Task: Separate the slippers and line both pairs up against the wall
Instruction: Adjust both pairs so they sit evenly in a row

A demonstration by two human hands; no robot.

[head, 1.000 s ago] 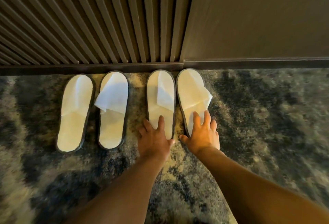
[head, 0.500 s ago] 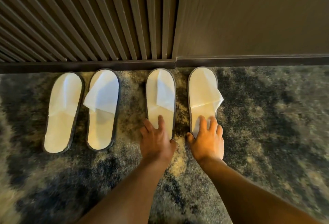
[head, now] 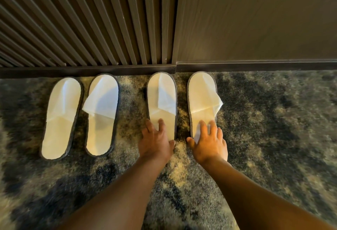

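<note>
Four flat white slippers with dark edging lie toes-to-wall on the carpet. The left pair, a far-left slipper (head: pixel 61 118) and its neighbour (head: pixel 102 118), lies untouched, close together. The right pair is the third slipper (head: pixel 161 98) and the fourth slipper (head: pixel 201 94), with a narrow gap between them. My left hand (head: pixel 156 142) rests flat on the third slipper's heel, fingers spread. On the fourth slipper's heel my right hand (head: pixel 209 144) lies flat as well. Neither hand grips anything.
A dark baseboard (head: pixel 87 70) runs along the wall, under a slatted panel (head: pixel 91 19) on the left and a smooth panel (head: pixel 255 19) on the right. Mottled dark carpet (head: pixel 273 120) stretches to the right of the slippers.
Under my right hand the fourth slipper swung from leaning against the third to lying straight, a small gap away. The third slipper and the left pair stayed put.
</note>
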